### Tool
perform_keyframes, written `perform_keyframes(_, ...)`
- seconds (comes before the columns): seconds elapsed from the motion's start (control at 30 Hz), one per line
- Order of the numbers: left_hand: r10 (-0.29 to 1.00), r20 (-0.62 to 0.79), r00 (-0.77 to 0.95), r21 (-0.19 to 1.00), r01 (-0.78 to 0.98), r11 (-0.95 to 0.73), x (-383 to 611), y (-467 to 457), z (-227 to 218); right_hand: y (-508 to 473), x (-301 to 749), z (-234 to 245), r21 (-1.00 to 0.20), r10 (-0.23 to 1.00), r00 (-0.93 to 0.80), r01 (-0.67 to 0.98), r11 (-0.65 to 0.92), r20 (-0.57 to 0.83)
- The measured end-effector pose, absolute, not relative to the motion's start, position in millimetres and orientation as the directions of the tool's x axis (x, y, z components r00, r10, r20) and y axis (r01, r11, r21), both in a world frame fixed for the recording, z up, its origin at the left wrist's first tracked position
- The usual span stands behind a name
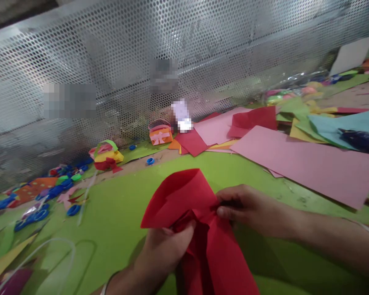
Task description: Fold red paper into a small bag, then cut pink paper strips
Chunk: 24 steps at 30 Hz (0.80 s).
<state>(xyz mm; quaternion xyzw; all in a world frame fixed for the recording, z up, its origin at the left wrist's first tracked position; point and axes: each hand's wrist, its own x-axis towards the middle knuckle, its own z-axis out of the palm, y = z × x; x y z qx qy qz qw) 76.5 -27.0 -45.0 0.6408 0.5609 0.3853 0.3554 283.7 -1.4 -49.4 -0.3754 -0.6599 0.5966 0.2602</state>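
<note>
I have the red paper sheet (199,229) pinched at its gathered middle, held just above the green sheet (117,213) that covers the table — my left hand (167,250) closed on it from below, thumb pressed into the fold, my right hand (249,209) nipping the crease from the side. By my reckoning I am in the middle of gathering it: one loop stands up, one tail hangs toward me. The next move calls for a firm pinch, so the pleats don't slip. Counting: one red sheet in hand, one large pink sheet (307,164) to the right, two small paper baskets (108,157) by the perforated metal screen (117,61).
</note>
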Motion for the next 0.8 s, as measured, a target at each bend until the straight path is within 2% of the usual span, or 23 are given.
perform_keyframes(0.1,0.985,0.132,0.112,0.860,0.481,-0.170,71.4,-26.3,-35.7,-2.8,281.5,-46.9,-0.988,0.762,-0.633,0.145,-0.059,-0.138)
perform_keyframes(0.17,0.985,0.124,0.118,0.870,0.465,-0.165,71.7,-26.7,-26.5,-4.4,279.6,-45.1,-0.984,0.744,-0.651,0.172,-0.050,-0.152)
perform_keyframes(0.37,0.981,-0.045,0.188,0.965,0.261,-0.006,93.7,-31.2,-13.7,-5.9,278.1,-43.3,-0.975,0.754,-0.640,0.224,-0.001,-0.148)
perform_keyframes(0.63,0.995,-0.001,0.098,0.956,0.293,-0.028,88.1,-30.2,-27.8,-8.6,280.0,-38.5,-0.980,0.702,-0.703,0.197,0.040,-0.113)
perform_keyframes(0.8,0.999,-0.029,0.046,0.952,0.304,0.014,85.2,-32.2,-32.1,-8.2,278.4,-40.1,-0.977,0.709,-0.697,0.205,0.056,-0.106)
